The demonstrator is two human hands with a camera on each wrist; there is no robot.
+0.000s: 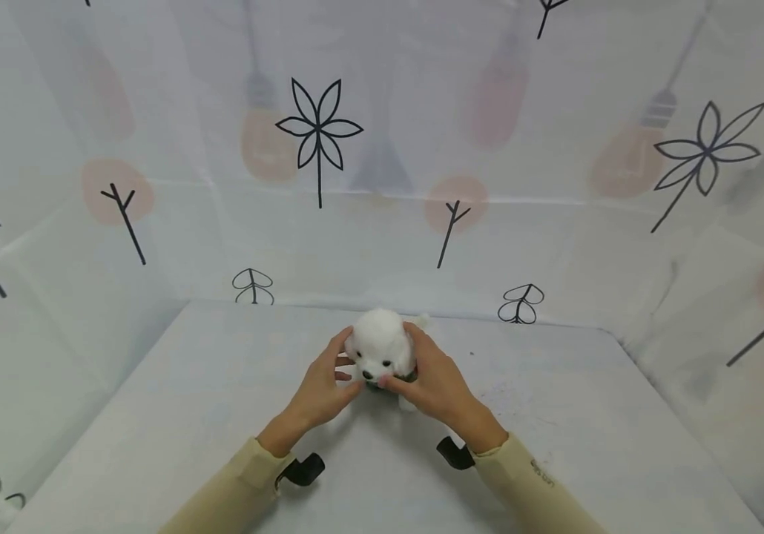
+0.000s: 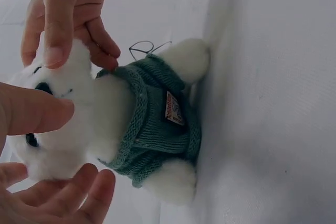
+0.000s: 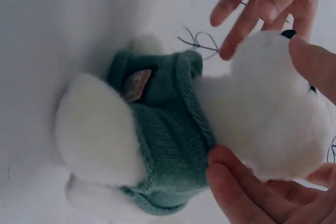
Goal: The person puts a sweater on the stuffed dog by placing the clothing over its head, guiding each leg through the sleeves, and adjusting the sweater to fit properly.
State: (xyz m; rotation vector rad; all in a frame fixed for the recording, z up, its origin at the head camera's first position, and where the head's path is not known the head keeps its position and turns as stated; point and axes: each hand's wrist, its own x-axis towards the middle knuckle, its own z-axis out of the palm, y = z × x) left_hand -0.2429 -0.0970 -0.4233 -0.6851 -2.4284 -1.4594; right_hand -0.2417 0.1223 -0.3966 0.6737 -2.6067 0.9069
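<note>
A white plush dog (image 1: 380, 343) in a green knitted sweater (image 2: 157, 116) stands on the white table, its face toward me. My right hand (image 1: 437, 380) holds its head from the right, thumb at the muzzle and fingers along the ear and neck. On the other side my left hand (image 1: 324, 384) is spread beside the head, upper fingertips at the ear and thumb near the muzzle. The right wrist view shows the left fingers loosely extended, some apart from the fur. A small label (image 3: 137, 85) is sewn on the sweater.
The white tabletop (image 1: 222, 430) carries faint marks right of the dog. White fabric walls (image 1: 382, 245) printed with plants and lamps surround the table at the back and sides. Black wrist straps or mounts (image 1: 305, 469) sit below both sleeves.
</note>
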